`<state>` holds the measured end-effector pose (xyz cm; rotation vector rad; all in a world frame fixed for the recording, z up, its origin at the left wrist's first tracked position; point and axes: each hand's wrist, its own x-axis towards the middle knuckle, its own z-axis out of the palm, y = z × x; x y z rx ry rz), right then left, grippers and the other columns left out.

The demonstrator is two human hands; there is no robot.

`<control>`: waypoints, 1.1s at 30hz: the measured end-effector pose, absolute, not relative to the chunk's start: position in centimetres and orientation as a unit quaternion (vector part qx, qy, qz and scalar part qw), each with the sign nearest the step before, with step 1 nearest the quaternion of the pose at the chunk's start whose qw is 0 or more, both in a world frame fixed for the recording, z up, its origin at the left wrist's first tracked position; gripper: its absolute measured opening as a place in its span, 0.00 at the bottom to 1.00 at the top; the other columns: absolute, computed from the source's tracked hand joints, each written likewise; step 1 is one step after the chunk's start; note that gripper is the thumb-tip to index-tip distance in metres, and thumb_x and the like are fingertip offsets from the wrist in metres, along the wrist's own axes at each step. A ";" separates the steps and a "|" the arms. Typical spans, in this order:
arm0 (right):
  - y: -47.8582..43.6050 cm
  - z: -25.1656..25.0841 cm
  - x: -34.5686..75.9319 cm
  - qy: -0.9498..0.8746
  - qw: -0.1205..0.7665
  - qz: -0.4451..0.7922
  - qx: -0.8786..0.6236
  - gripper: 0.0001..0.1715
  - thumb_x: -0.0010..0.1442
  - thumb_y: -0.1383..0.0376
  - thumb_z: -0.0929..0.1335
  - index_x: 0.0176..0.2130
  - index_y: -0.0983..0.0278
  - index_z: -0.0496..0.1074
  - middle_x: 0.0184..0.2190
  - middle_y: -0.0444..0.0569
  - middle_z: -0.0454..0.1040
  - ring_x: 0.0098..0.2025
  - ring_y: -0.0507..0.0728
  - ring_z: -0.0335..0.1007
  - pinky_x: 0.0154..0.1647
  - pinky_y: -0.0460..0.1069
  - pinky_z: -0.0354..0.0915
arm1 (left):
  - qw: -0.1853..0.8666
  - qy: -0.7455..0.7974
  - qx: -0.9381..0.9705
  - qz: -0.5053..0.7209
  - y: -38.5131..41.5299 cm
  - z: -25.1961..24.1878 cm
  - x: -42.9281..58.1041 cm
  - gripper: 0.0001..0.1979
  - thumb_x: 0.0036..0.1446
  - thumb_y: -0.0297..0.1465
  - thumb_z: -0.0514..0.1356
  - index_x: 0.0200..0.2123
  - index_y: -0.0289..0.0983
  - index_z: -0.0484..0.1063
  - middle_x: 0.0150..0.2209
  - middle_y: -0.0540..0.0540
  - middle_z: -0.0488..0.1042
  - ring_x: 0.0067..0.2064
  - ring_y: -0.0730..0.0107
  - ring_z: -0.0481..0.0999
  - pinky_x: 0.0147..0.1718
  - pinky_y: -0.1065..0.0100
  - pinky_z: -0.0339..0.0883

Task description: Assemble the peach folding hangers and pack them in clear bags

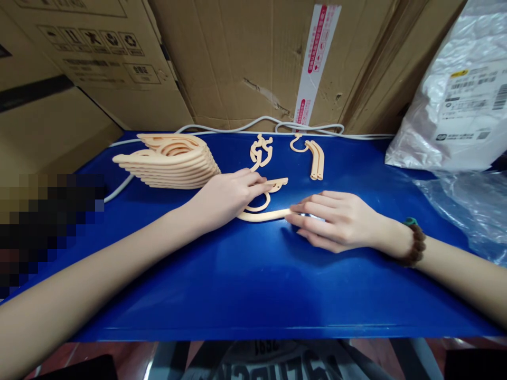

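A peach plastic hanger lies on the blue mat between my hands. My left hand is closed round its hook end, fingers pinching the piece near the top. My right hand rests on the mat with its fingers pressed on the hanger's arm end. A stack of several folded peach hangers sits at the back left. A loose hook piece and a pair of hanger arms lie at the back centre.
Cardboard boxes stand along the back edge, with a white cable running in front of them. Clear plastic bags lie at the right. The mat's front edge is close to my body.
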<state>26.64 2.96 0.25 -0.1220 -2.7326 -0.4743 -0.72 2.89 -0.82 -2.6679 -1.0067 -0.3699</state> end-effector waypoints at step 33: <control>14.3 1.3 13.5 -0.899 0.077 -0.140 -0.407 0.18 0.63 0.57 0.68 0.43 0.70 0.76 0.41 0.65 0.76 0.47 0.70 0.71 0.44 0.60 0.67 | 0.188 -0.301 -0.928 -0.117 3.1 -0.9 -0.7 0.14 0.69 0.24 0.51 0.46 0.30 0.76 0.37 0.41 0.80 0.40 0.63 0.79 0.36 0.67 0.72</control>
